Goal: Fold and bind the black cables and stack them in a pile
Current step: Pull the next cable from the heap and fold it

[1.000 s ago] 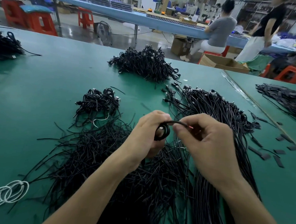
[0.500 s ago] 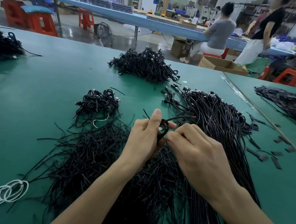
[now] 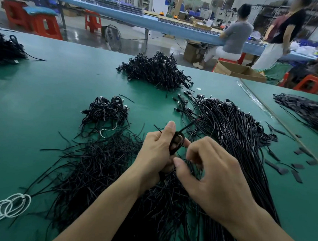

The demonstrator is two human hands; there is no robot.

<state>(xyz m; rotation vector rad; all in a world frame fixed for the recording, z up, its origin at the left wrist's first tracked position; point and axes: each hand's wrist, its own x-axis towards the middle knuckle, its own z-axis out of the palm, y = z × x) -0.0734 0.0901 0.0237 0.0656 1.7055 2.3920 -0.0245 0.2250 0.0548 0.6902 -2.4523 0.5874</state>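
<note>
— What's over on the left?

— At the near corner, some white cord loops [image 3: 6, 208] lie flat on the green tabletop [image 3: 44, 87]. Further in sits a small pile of bound cables [image 3: 105, 111]. In front of that there's a wide scatter of short black ties [image 3: 95, 172].

— And the hands?

— They're in the middle, over the ties. The left hand [image 3: 156, 150] grips a coiled black cable [image 3: 176, 142], with the forefinger straight up along the coil. One thin end of the cable pokes out up and to the right. The right hand [image 3: 212, 179] is just beside the coil, fingers curled and thumb out towards it. Whether it's pinching a tie, I can't tell from here.

— And behind them?

— There's a bigger pile of bound cables [image 3: 155, 70] near the far edge. To the right of the hands, a long sheaf of unfolded cables [image 3: 233, 136] runs away from the person, plugs at the far end. Right again, a few flat black strips [image 3: 281, 169] are scattered on the tabletop.
</note>
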